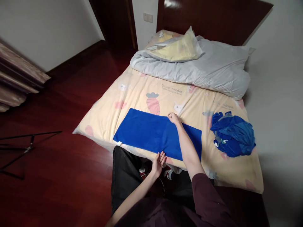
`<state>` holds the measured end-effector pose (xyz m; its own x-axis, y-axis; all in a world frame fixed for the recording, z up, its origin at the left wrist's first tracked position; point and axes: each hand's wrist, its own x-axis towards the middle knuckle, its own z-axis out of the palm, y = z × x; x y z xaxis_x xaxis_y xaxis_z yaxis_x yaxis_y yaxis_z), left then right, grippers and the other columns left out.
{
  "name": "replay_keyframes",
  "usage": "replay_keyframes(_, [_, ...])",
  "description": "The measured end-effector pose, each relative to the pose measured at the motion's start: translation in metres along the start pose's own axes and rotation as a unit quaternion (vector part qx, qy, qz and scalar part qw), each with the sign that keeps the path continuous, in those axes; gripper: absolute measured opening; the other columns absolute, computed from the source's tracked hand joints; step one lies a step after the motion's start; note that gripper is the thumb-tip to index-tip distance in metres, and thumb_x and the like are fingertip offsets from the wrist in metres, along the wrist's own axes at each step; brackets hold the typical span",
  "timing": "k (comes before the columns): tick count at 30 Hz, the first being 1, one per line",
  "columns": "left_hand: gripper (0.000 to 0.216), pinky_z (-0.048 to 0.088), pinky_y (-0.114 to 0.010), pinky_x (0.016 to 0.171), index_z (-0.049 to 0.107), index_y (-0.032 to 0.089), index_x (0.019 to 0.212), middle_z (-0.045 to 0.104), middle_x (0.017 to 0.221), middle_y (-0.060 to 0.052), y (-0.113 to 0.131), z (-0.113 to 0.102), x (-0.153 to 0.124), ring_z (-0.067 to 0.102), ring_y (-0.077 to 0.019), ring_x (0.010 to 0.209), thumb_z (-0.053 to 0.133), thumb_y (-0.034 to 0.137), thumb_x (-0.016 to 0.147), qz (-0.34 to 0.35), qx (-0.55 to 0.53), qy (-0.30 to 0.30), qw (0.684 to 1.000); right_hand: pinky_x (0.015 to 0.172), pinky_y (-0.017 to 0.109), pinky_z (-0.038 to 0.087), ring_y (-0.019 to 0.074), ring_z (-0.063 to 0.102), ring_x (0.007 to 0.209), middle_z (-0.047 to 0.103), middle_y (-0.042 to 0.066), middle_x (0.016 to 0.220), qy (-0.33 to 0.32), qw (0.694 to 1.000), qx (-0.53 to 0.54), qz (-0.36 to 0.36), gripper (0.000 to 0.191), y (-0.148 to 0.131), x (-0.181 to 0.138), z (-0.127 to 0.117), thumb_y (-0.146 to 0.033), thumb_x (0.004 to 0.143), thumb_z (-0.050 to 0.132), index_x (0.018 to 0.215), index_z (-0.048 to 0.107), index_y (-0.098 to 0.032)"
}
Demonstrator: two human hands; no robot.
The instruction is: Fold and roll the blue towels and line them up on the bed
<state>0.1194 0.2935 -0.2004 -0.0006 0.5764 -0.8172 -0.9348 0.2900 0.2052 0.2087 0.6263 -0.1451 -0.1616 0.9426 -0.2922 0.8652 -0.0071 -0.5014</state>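
A blue towel (144, 129) lies flat as a long rectangle near the bed's front edge, a small white tag (119, 143) at its near left corner. My left hand (159, 164) is at the towel's near edge, palm partly up, its fingertips closed on the hem. Across the towel, my right hand (173, 118) pinches the far edge. Faint creases run through the fabric between the two hands. My right forearm covers part of the towel's right side. To the right sits a crumpled heap of blue fabric (234, 134), apart from both hands.
The bed has a cream sheet (106, 107) printed with carrots and rabbits. A grey quilt (189, 74) and a yellow pillow (180, 49) lie towards the headboard (208, 19). Black tripod legs (28, 148) stand on the red floor at left. A wall borders the bed's right side.
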Motion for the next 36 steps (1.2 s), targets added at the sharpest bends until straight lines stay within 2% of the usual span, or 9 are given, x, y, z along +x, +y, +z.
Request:
replay_keyframes(10, [0.012, 0.064, -0.037, 0.097, 0.068, 0.017, 0.107, 0.072, 0.126, -0.015, 0.003, 0.0, -0.012, 0.074, -0.0231, 0.112, 0.059, 0.016, 0.099, 0.003, -0.013, -0.004, 1.0, 0.086, 0.026, 0.052, 0.0174, 0.072, 0.09, 0.079, 0.001, 0.091, 0.057, 0.996, 0.053, -0.036, 0.019, 0.001, -0.014, -0.014, -0.022, 0.094, 0.058, 0.107, 0.072, -0.025])
replay_keyframes(15, [0.006, 0.064, -0.03, 0.087, 0.069, 0.016, 0.095, 0.076, 0.111, -0.014, 0.019, 0.007, -0.026, 0.077, -0.0209, 0.1, 0.064, 0.013, 0.095, 0.031, 0.025, -0.038, 0.999, 0.085, 0.026, 0.054, 0.018, 0.073, 0.089, 0.08, 0.004, 0.092, 0.088, 0.99, 0.088, -0.068, 0.019, -0.005, -0.03, -0.047, -0.023, 0.092, 0.058, 0.101, 0.075, -0.02])
replay_keyframes(19, [0.011, 0.059, -0.024, 0.073, 0.068, 0.014, 0.081, 0.075, 0.087, -0.009, 0.054, 0.023, -0.037, 0.073, -0.0149, 0.077, 0.069, 0.017, 0.092, 0.107, 0.071, -0.074, 0.989, 0.09, 0.028, 0.056, 0.0185, 0.075, 0.096, 0.081, 0.007, 0.101, 0.117, 0.98, 0.118, -0.105, 0.022, -0.013, -0.048, -0.083, -0.026, 0.092, 0.059, 0.101, 0.077, -0.018])
replay_keyframes(22, [0.034, 0.045, -0.023, 0.056, 0.057, 0.017, 0.061, 0.054, 0.058, 0.001, 0.088, 0.043, -0.047, 0.05, -0.0088, 0.051, 0.074, 0.029, 0.088, 0.234, 0.141, -0.142, 0.951, 0.095, 0.032, 0.057, 0.0195, 0.075, 0.1, 0.08, 0.01, 0.104, 0.156, 0.96, 0.187, -0.14, 0.022, -0.018, -0.065, -0.114, -0.029, 0.09, 0.061, 0.098, 0.077, -0.016])
replay_keyframes(24, [0.046, 0.036, -0.024, 0.053, 0.047, 0.019, 0.054, 0.04, 0.052, 0.005, 0.114, 0.062, -0.054, 0.039, -0.0085, 0.049, 0.078, 0.036, 0.083, 0.329, 0.19, -0.162, 0.911, 0.097, 0.035, 0.057, 0.0207, 0.075, 0.1, 0.08, 0.011, 0.103, 0.183, 0.939, 0.242, -0.161, 0.022, -0.02, -0.078, -0.138, -0.033, 0.088, 0.065, 0.094, 0.077, -0.016])
replay_keyframes(25, [0.049, 0.034, -0.025, 0.054, 0.045, 0.02, 0.053, 0.038, 0.052, 0.005, 0.128, 0.072, -0.059, 0.037, -0.0091, 0.051, 0.08, 0.04, 0.08, 0.366, 0.213, -0.163, 0.891, 0.098, 0.036, 0.057, 0.0214, 0.075, 0.1, 0.08, 0.012, 0.102, 0.196, 0.929, 0.264, -0.169, 0.024, -0.021, -0.085, -0.15, -0.037, 0.087, 0.068, 0.092, 0.077, -0.016])
replay_keyframes(30, [0.039, 0.038, -0.027, 0.063, 0.064, 0.019, 0.068, 0.058, 0.07, 0.0, 0.195, 0.136, -0.089, 0.049, -0.0142, 0.066, 0.078, 0.054, 0.077, 0.483, 0.306, -0.181, 0.8, 0.097, 0.04, 0.059, 0.0242, 0.076, 0.098, 0.08, 0.013, 0.099, 0.248, 0.88, 0.357, -0.191, 0.041, -0.023, -0.121, -0.201, -0.053, 0.075, 0.08, 0.091, 0.078, -0.015])
replay_keyframes(33, [0.041, 0.042, -0.028, 0.071, 0.069, 0.018, 0.076, 0.064, 0.079, -0.003, 0.229, 0.175, -0.11, 0.055, -0.0173, 0.077, 0.075, 0.059, 0.078, 0.53, 0.347, -0.203, 0.747, 0.096, 0.04, 0.06, 0.023, 0.076, 0.096, 0.08, 0.011, 0.1, 0.248, 0.858, 0.399, -0.207, 0.049, -0.023, -0.145, -0.22, -0.054, 0.067, 0.087, 0.095, 0.078, -0.016])
replay_keyframes(36, [0.046, 0.045, -0.029, 0.078, 0.072, 0.017, 0.083, 0.068, 0.086, -0.006, 0.255, 0.21, -0.128, 0.059, -0.0191, 0.084, 0.074, 0.063, 0.078, 0.556, 0.373, -0.219, 0.709, 0.096, 0.039, 0.06, 0.0217, 0.075, 0.094, 0.08, 0.011, 0.102, 0.242, 0.845, 0.421, -0.225, 0.058, -0.023, -0.17, -0.232, -0.053, 0.058, 0.092, 0.099, 0.078, -0.015])
